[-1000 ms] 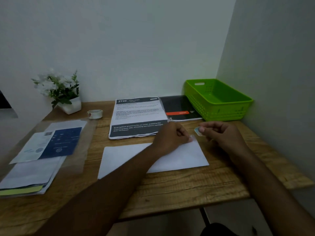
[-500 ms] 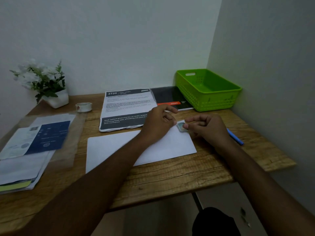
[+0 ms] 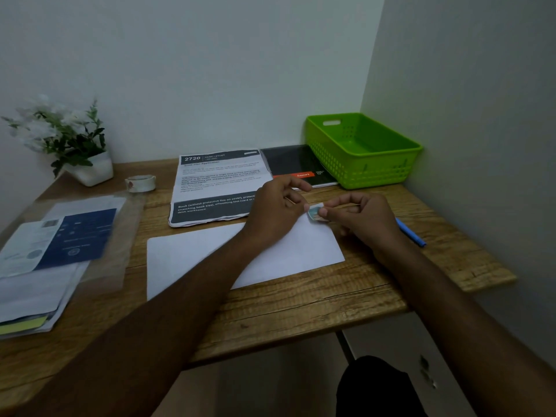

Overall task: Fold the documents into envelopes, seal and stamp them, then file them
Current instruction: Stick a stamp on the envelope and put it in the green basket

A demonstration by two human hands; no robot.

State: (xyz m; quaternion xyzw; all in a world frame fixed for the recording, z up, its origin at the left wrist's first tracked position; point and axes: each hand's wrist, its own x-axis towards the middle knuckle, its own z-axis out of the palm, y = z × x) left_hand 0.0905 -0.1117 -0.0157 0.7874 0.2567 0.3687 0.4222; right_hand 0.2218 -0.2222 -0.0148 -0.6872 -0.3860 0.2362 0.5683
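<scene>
While the left hand (image 3: 275, 210) is resting with loosely open fingers on the white envelope (image 3: 246, 255), the right hand (image 3: 362, 219) is pinching the stamp (image 3: 313, 212) at the envelope's top-right corner on the table (image 3: 301, 308).

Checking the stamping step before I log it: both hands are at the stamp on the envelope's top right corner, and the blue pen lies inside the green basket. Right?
Not quite. The head view shows the blue pen lying on the desk, behind the right hand, not inside the green basket. The rest holds: both hands, left hand included, are at the stamp on the envelope's top right corner.
</scene>
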